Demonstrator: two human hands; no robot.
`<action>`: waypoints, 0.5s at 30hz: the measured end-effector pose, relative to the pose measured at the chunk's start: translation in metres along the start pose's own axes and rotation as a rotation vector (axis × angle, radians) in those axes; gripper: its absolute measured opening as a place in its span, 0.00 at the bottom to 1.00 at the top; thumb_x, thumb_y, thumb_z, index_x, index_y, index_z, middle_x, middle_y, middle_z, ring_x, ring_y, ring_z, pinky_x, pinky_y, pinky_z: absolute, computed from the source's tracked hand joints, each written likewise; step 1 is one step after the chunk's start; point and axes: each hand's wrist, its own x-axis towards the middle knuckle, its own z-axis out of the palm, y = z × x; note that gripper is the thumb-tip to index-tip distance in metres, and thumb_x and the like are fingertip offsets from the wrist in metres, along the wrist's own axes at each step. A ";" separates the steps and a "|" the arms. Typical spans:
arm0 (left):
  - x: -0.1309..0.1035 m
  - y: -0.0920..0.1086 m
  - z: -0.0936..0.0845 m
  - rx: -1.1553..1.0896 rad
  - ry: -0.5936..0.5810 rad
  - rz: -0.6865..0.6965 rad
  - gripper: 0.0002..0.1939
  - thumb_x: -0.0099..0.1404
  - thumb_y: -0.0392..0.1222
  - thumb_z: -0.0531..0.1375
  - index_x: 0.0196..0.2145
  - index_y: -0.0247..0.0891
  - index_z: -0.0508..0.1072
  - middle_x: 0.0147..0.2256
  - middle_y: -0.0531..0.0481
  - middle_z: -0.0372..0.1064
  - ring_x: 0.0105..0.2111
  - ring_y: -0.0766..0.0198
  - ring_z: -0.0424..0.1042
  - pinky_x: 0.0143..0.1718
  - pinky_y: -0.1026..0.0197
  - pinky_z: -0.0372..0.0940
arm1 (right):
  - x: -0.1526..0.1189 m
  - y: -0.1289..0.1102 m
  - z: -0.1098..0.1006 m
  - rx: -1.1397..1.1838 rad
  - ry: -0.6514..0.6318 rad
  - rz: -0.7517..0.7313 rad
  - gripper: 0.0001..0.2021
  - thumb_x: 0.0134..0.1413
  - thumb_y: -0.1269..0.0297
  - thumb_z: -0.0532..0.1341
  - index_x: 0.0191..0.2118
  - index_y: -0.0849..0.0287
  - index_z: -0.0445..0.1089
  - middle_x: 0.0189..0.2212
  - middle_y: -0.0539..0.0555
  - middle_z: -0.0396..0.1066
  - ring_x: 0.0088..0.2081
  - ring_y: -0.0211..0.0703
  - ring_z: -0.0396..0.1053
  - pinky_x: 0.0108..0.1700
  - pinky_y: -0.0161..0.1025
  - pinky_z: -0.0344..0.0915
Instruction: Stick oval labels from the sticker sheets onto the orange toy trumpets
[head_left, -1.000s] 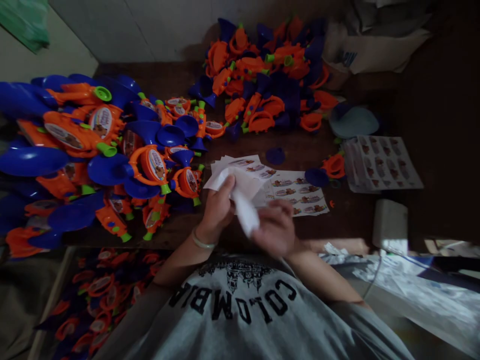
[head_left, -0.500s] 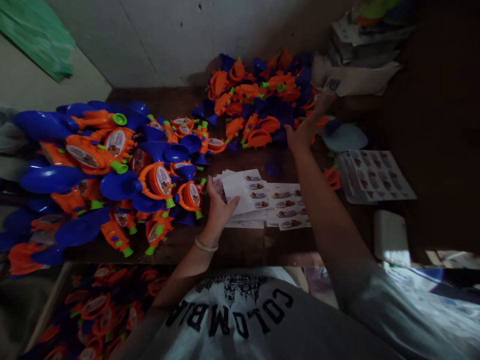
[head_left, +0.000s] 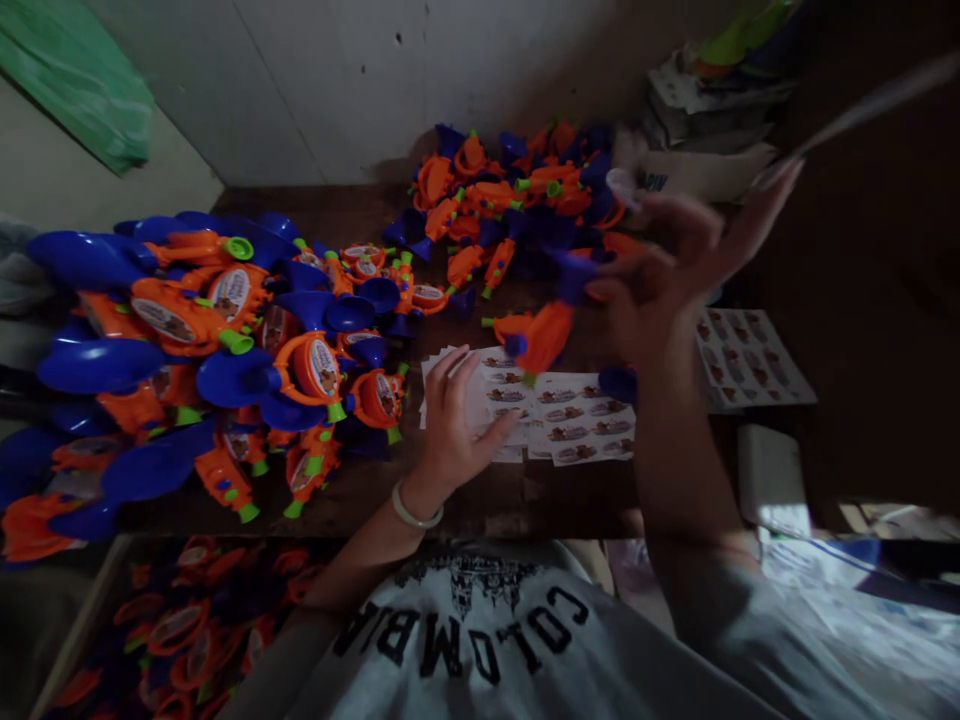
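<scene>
My left hand [head_left: 459, 430] lies with fingers stretched and apart on several white sticker sheets [head_left: 574, 412] printed with oval brown-and-purple labels. My right hand [head_left: 667, 275] is raised over the table to the right of the sheets, blurred by motion. Between its thumb and fingers is the blue bell of a toy trumpet [head_left: 546, 338], whose orange body hangs above the sheets' far edge. A smeared whitish strip [head_left: 870, 110] runs from the right fingertips to the upper right; what it is I cannot make out. A blue round piece [head_left: 619, 384] rests by the sheets.
Labelled toy trumpets [head_left: 315, 365] are heaped at left. Another pile [head_left: 495, 190] lies against the wall. More fill a bin [head_left: 82, 620] below the table's front edge. Further sticker sheets [head_left: 754, 355] and a whitish box [head_left: 776, 470] stand at right, with stacked packages [head_left: 697, 175] behind.
My right hand has come back from the far pile with a toy trumpet, now over the sheets. My left hand has shifted slightly right and spread its fingers.
</scene>
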 end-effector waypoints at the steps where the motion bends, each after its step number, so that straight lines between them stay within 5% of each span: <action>1: 0.001 0.005 -0.001 -0.018 -0.077 -0.020 0.37 0.61 0.58 0.71 0.62 0.40 0.71 0.63 0.34 0.68 0.65 0.43 0.67 0.64 0.42 0.66 | -0.016 -0.018 0.005 0.072 -0.058 -0.013 0.55 0.60 0.58 0.72 0.75 0.30 0.30 0.66 0.56 0.68 0.36 0.39 0.80 0.34 0.37 0.79; 3: 0.000 0.012 -0.003 -0.097 -0.313 -0.117 0.30 0.61 0.57 0.71 0.55 0.39 0.76 0.52 0.38 0.77 0.54 0.45 0.76 0.57 0.45 0.71 | -0.045 -0.043 0.015 0.129 -0.129 -0.081 0.53 0.62 0.55 0.70 0.75 0.27 0.28 0.59 0.53 0.74 0.31 0.37 0.78 0.30 0.37 0.79; 6: -0.004 0.012 -0.007 -0.283 -0.619 -0.275 0.19 0.64 0.55 0.68 0.45 0.39 0.78 0.34 0.48 0.78 0.34 0.57 0.77 0.42 0.54 0.73 | -0.070 -0.060 0.017 0.177 -0.142 -0.133 0.52 0.65 0.67 0.65 0.74 0.23 0.25 0.59 0.52 0.76 0.30 0.36 0.79 0.33 0.38 0.82; 8: -0.004 0.008 -0.012 -0.445 -0.732 -0.245 0.19 0.61 0.55 0.70 0.43 0.40 0.78 0.34 0.50 0.78 0.33 0.58 0.76 0.41 0.55 0.74 | -0.074 -0.066 0.011 0.240 -0.174 -0.161 0.52 0.63 0.72 0.66 0.75 0.25 0.30 0.58 0.51 0.77 0.31 0.36 0.80 0.35 0.38 0.82; 11: -0.004 0.004 -0.017 -0.715 -0.919 -0.137 0.25 0.54 0.58 0.74 0.44 0.41 0.81 0.40 0.46 0.80 0.41 0.51 0.80 0.46 0.50 0.77 | -0.075 -0.076 0.003 0.282 -0.328 -0.136 0.39 0.64 0.72 0.66 0.73 0.37 0.52 0.52 0.52 0.81 0.34 0.39 0.82 0.36 0.38 0.82; 13: -0.008 0.007 -0.015 -0.791 -0.944 -0.207 0.24 0.56 0.59 0.74 0.44 0.41 0.82 0.37 0.46 0.80 0.39 0.50 0.82 0.44 0.50 0.78 | -0.079 -0.085 0.005 0.291 -0.478 -0.052 0.28 0.67 0.69 0.64 0.68 0.43 0.63 0.49 0.52 0.82 0.36 0.38 0.82 0.38 0.37 0.82; 15: -0.016 0.010 -0.009 -0.743 -0.662 -0.380 0.19 0.55 0.58 0.74 0.36 0.41 0.83 0.28 0.50 0.77 0.32 0.53 0.82 0.39 0.52 0.79 | -0.084 -0.093 0.010 0.309 -0.586 -0.031 0.25 0.68 0.68 0.63 0.67 0.43 0.66 0.49 0.50 0.82 0.40 0.38 0.82 0.40 0.36 0.82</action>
